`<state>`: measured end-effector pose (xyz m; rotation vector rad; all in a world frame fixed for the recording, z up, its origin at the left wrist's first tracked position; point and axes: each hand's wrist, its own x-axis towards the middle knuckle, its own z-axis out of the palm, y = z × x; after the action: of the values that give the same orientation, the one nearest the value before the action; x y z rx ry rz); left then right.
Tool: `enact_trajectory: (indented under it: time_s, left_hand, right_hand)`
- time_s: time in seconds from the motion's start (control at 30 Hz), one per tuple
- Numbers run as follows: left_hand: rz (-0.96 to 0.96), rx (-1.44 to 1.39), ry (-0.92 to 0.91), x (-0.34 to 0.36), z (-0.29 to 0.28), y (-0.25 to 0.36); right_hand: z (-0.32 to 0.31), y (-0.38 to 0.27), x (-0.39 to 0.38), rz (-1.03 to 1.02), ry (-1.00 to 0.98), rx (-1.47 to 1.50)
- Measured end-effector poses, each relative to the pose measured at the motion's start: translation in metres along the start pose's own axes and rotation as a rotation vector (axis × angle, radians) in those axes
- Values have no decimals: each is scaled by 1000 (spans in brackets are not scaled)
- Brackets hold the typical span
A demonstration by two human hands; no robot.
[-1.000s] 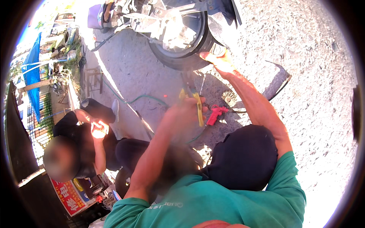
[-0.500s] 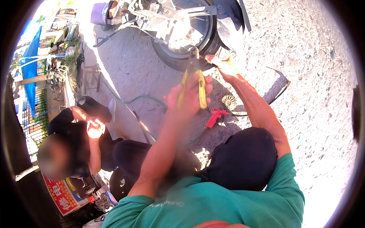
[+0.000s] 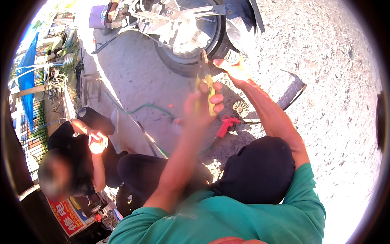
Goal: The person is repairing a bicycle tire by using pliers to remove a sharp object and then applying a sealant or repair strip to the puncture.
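An open-air roadside repair spot in bright sun. A motorbike (image 3: pixel 178 24) stands on bare gravel ground (image 3: pixel 325 61), its rear wheel (image 3: pixel 195 40) exposed. A toothed sprocket (image 3: pixel 240 108), a red rag (image 3: pixel 226 124) and a green hose (image 3: pixel 138 109) lie on the ground. Another person (image 3: pixel 77 158) crouches nearby beside a fence (image 3: pixel 32 122).

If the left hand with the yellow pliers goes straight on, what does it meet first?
Probably the motorbike wheel: the left hand aims the yellow-handled pliers at it. Depth is unclear.
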<state>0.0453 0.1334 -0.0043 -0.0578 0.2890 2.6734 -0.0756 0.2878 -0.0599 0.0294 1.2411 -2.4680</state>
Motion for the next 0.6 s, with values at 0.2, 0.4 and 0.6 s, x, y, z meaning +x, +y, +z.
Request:
enact_trajectory:
  time_s: [0.2,0.4,0.6]
  left_hand:
    - [43,123,8,-6,-24,-3]
    - [19,163,-64,0,-43,1]
    - [-68,394,316,-26,13,18]
  right_hand:
    - [7,8,1,-75,-27,28]
    - [8,-1,-4,-65,3,0]
    - [3,1,0,-33,-2,-25]
